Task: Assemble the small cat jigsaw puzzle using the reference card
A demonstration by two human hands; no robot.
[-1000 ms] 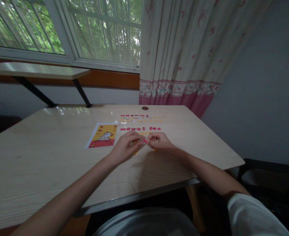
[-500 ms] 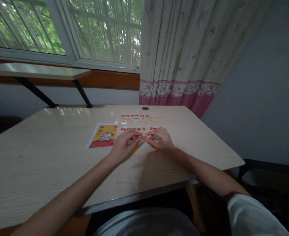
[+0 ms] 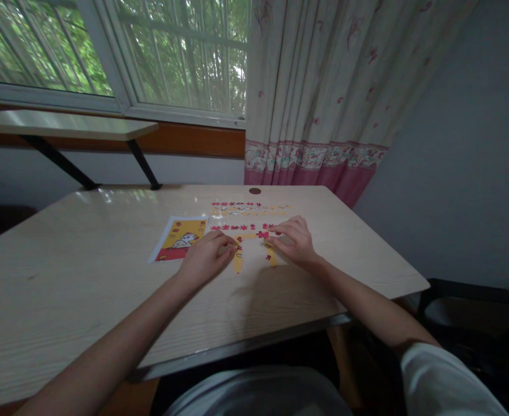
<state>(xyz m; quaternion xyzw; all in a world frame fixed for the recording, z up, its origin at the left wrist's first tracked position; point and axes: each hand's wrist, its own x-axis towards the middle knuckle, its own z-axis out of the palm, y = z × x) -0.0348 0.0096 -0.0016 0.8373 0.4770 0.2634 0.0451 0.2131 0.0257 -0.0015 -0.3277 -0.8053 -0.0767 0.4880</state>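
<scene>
A partly joined jigsaw frame [image 3: 237, 261] of yellow and red pieces lies on the wooden table [image 3: 85, 277] between my hands. My left hand [image 3: 206, 257] rests curled at the frame's left strip, fingertips touching it. My right hand [image 3: 295, 240] is at the frame's right strip and pinches a small red piece [image 3: 262, 234] at the top edge. Rows of loose red and yellow pieces [image 3: 248, 209] lie just beyond. A reference picture [image 3: 179, 238] with a white animal on yellow and red lies to the left.
A window and a narrow shelf [image 3: 63, 124] on black brackets run along the wall behind the table. A flowered curtain [image 3: 323, 92] hangs at the back right. The table's near edge and right corner [image 3: 419, 283] are close to my right arm. A small round hole [image 3: 255, 190] marks the table's far side.
My hands have moved apart and away from me, uncovering the two yellow side strips. My right hand has carried the red piece up to the frame's top edge.
</scene>
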